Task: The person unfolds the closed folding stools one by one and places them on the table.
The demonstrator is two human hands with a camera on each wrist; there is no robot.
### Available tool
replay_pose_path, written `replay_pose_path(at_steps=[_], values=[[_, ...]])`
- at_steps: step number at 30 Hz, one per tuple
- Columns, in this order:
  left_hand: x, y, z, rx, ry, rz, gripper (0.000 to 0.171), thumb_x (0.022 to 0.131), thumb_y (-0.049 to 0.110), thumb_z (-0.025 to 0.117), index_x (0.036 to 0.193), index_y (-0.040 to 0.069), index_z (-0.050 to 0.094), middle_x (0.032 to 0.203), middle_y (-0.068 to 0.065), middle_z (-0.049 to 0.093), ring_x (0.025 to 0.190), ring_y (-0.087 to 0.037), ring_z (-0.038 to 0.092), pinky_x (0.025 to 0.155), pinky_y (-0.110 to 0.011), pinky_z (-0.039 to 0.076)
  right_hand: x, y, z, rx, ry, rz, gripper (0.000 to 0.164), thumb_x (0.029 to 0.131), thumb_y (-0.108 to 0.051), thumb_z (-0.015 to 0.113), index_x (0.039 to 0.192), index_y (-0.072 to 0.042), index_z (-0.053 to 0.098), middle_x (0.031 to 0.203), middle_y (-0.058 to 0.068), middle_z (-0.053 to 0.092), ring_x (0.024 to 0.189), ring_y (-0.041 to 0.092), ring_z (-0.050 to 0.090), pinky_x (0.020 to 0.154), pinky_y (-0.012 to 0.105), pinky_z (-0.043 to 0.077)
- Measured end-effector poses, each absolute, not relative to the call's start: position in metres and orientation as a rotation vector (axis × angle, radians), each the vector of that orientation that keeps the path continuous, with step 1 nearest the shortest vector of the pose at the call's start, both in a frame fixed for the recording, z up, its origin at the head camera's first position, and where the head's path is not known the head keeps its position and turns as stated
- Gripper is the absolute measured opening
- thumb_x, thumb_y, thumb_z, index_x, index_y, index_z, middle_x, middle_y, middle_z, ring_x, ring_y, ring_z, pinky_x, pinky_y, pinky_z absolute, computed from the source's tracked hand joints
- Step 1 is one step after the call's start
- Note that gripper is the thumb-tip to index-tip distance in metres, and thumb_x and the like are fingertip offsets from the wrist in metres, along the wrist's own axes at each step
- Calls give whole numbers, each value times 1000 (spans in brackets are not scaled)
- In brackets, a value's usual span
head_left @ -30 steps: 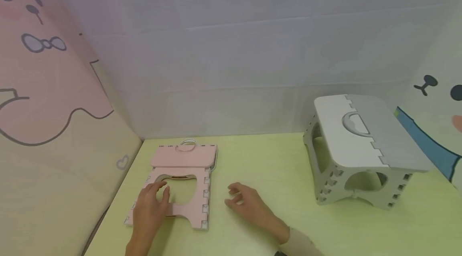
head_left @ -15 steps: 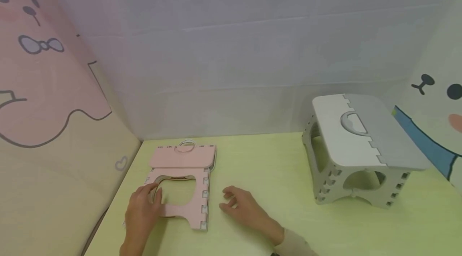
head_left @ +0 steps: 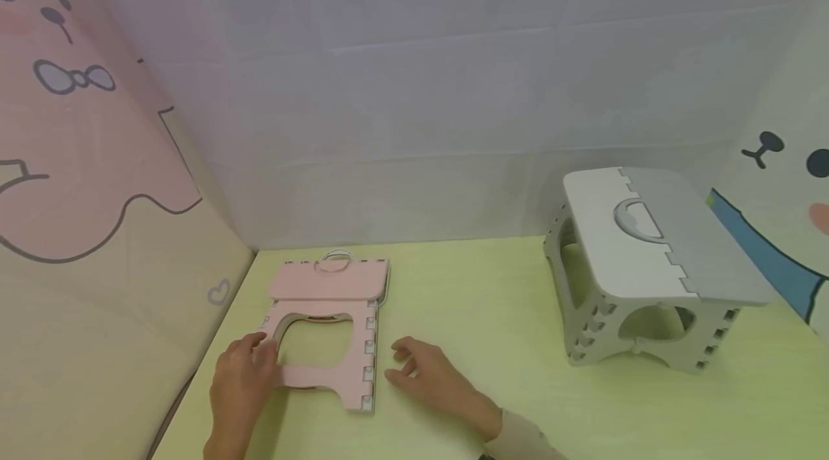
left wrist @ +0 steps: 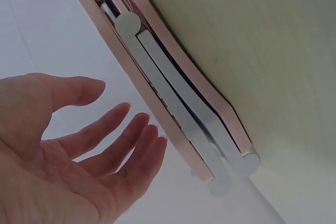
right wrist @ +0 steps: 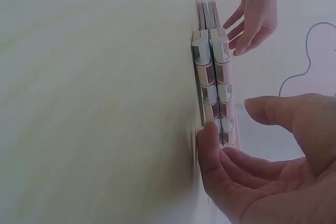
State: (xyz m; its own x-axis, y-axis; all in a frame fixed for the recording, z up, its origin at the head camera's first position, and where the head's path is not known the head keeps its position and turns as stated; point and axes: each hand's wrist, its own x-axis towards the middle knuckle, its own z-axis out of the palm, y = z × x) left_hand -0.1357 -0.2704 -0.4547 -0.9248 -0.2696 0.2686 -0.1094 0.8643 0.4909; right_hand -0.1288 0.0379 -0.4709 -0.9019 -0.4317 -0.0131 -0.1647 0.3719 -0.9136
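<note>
A pink folding stool lies folded flat on the pale green tabletop, its hinged side and grey inner layers showing edge-on in both wrist views. Over its left side hovers my left hand, thumb and fingers loosely bent. In the left wrist view, that hand's fingertips are beside the stool's pink face with nothing held between them. To the stool's right is my right hand, apart from it in the head view, with relaxed fingers and a gap below the thumb. Neither hand holds anything.
A white and grey folding stool stands unfolded on its legs at the right of the tabletop. A pale cloth wall closes off the back, and printed cloth sides border the left and right.
My left hand has moved left, away from the pink stool's opening toward its left edge. My right hand has shifted slightly left toward the stool. Both stools stay where they were.
</note>
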Motion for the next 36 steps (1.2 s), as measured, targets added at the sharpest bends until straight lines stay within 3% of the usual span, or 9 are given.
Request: replay_pose_path(at_steps=[16, 36], values=[[-136, -286, -460, 357, -2763, -660, 33, 95, 17, 65, 117, -7, 66, 107, -30, 64, 101, -51, 60, 74, -69, 51, -127, 30, -468, -542, 2376, -1533, 43, 95, -18, 72, 127, 8, 59, 115, 20, 69, 90, 20, 69, 74, 24, 57], [-134, -294, -456, 393, -2918, -708, 46, 98, 23, 61, 128, -12, 56, 116, -36, 60, 106, -51, 59, 82, -66, 50, -125, 18, -472, -572, 2312, -1537, 39, 96, -16, 72, 127, 4, 61, 116, 18, 71, 89, 11, 68, 73, 21, 57]])
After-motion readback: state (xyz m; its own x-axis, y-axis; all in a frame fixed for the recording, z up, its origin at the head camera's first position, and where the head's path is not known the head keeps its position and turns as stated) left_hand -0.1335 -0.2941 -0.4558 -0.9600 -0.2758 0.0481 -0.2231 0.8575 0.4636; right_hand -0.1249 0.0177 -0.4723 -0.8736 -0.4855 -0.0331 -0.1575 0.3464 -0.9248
